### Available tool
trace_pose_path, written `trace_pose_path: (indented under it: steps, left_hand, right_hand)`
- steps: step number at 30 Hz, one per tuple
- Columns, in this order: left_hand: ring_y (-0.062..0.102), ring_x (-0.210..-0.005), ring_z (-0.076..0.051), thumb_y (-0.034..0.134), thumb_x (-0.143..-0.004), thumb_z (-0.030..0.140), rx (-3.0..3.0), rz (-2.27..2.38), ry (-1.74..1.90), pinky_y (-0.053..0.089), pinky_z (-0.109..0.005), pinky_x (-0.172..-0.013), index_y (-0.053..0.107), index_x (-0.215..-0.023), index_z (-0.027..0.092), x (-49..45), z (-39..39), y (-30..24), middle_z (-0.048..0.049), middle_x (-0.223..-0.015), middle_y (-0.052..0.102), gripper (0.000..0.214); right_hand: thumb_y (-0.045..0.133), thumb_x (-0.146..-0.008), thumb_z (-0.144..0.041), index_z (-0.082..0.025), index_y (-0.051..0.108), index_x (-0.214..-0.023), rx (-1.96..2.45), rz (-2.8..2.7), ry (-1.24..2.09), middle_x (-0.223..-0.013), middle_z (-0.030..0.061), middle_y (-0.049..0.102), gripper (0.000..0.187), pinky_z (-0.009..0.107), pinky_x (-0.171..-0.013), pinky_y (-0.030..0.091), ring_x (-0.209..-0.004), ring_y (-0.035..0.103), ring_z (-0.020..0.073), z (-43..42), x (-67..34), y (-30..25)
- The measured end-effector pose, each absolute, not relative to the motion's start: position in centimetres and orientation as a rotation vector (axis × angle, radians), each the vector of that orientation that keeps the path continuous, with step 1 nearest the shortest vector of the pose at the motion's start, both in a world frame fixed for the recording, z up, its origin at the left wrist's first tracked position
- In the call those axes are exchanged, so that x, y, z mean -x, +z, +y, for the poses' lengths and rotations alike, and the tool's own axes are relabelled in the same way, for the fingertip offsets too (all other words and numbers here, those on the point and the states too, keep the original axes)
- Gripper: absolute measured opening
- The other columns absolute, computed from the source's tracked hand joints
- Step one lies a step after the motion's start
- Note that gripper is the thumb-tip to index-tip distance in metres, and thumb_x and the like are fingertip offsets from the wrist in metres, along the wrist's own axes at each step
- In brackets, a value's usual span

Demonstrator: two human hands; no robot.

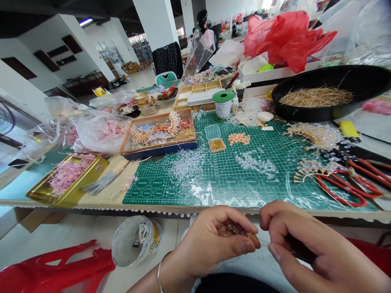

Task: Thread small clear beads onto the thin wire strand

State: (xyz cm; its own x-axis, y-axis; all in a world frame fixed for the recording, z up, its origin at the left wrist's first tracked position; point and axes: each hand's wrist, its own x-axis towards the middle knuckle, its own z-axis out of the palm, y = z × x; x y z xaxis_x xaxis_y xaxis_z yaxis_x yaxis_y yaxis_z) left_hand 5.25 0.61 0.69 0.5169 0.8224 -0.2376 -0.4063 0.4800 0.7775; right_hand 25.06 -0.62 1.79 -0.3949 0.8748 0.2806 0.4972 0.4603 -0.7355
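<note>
Left hand (210, 236): gripping small translucent pieces (231, 229), presumably steadying them. Right hand (305, 240): curled, contents unclear. Small clear beads (187, 166): loose on green gridded mat (275, 139), likely for picking.

In front of us, a mat (210, 193) lies on the table (113, 195). Our left hand (221, 240), with small bits (232, 229) in it, and our right hand (305, 240) are side by side before the near edge. On the mat, a box (213, 132) sits between a bead pile (187, 167) on its left and flat bits (239, 138) on its right. A second bead pile (256, 163) lies before the flat bits. To our left we see flowers (67, 175) in a tin (92, 176), with a tray (161, 149) behind. To our right, tools (361, 202) lie before a bowl (302, 114) (strands (316, 97) lie inside it). A bucket (125, 242) stands on the floor (88, 228), left of our hands.
</note>
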Motion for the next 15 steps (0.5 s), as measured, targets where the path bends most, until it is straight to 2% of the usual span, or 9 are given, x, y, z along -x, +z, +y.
trace_pose_path:
  steps: [5,9,15]
  left_hand:
    - [0.065,-0.071,-0.008,0.083,-0.076,0.024,-0.895,0.804,0.745,0.049,-0.019,-0.070,0.073,-0.089,0.015,-5.1,0.4,1.9,-0.0016,-0.079,0.071,0.019]
    - [0.065,-0.076,-0.013,0.075,-0.082,0.023,-1.364,0.964,0.655,0.049,-0.022,-0.069,0.074,-0.097,0.015,-4.8,0.4,3.3,-0.0050,-0.085,0.072,0.017]
    - [0.066,-0.084,-0.016,0.066,-0.086,0.018,-1.878,0.916,0.561,0.049,-0.027,-0.083,0.066,-0.115,0.015,-4.2,0.5,4.3,-0.0060,-0.095,0.075,0.029]
  right_hand:
    - [0.049,-0.088,-0.013,-0.025,0.053,-0.079,1.085,-2.139,0.700,-0.087,0.0012,0.064,0.016,0.020,-0.062,0.056,-0.075,0.065,0.0147,-0.3,-25.4,1.9]
    - [0.045,-0.095,-0.017,-0.025,0.055,-0.084,1.137,-2.202,0.662,-0.073,-0.0022,0.062,0.017,0.022,-0.054,0.051,-0.061,0.062,0.0127,-1.3,-25.6,1.3]
    - [0.049,-0.095,-0.021,-0.026,0.056,-0.085,1.154,-2.279,0.685,-0.071,-0.0040,0.064,0.013,0.020,-0.050,0.051,-0.058,0.063,0.0115,-1.7,-25.9,1.0]
